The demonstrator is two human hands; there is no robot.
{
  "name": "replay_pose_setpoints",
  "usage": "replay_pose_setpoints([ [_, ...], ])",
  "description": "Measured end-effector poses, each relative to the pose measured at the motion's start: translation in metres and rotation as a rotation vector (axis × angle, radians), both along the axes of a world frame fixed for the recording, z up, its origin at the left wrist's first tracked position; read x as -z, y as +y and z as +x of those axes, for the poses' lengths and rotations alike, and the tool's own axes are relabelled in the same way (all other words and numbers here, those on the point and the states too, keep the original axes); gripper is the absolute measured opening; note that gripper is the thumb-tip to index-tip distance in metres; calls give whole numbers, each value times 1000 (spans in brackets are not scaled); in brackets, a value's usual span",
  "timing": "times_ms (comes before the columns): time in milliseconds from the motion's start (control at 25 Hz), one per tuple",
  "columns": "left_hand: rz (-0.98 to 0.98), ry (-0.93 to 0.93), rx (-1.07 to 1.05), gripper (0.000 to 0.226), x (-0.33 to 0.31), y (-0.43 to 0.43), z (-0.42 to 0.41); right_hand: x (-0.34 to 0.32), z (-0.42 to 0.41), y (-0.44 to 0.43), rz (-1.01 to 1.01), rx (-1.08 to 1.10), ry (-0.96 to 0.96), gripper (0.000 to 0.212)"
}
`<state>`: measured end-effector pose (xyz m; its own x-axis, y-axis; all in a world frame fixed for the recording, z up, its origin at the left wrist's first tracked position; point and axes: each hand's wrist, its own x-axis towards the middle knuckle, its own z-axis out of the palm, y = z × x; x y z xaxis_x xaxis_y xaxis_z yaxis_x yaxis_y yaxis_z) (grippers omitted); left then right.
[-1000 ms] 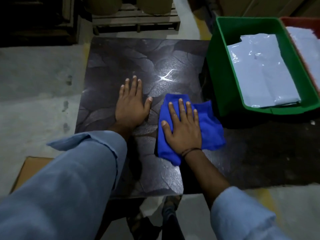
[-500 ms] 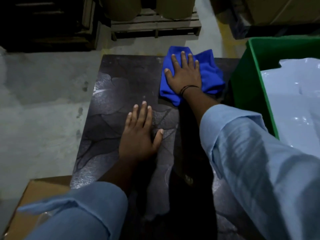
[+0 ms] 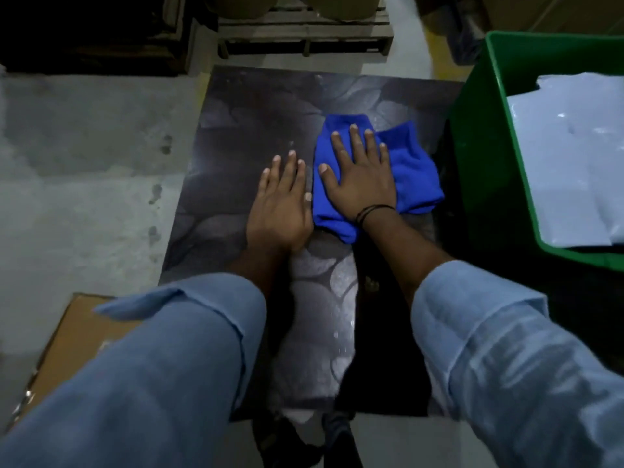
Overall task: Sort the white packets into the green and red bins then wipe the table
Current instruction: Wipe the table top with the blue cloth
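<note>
A blue cloth (image 3: pixel 413 170) lies bunched on the dark patterned table (image 3: pixel 253 113), near its right side. My right hand (image 3: pixel 359 173) presses flat on the cloth with straight, spread fingers. Just to its left, my left hand (image 3: pixel 282 201) rests flat on the bare tabletop, its thumb side touching the cloth's edge. The green bin (image 3: pixel 479 136) stands at the table's right and holds white packets (image 3: pixel 567 170). The red bin is out of view.
A brown cardboard box (image 3: pixel 77 332) sits on the floor at the lower left. A wooden pallet (image 3: pixel 304 32) with round drums stands beyond the table's far edge. Grey concrete floor (image 3: pixel 84 163) lies to the left. My shoes show under the near table edge.
My right hand has pulled the cloth back from the table's far edge toward me, ending beside my left hand. The left hand has stayed flat on the table.
</note>
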<state>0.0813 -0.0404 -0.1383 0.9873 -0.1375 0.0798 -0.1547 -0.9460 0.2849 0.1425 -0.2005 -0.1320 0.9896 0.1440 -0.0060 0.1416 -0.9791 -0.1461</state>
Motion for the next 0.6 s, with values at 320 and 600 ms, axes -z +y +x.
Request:
replay_pose_setpoints([
  [320,16,75,56,64,-10,78,-60,-12,-216,26,-9,-15,15,68],
  [600,24,103,-10,69,-8,113,-48,-5,-231,54,-21,30,19,69],
])
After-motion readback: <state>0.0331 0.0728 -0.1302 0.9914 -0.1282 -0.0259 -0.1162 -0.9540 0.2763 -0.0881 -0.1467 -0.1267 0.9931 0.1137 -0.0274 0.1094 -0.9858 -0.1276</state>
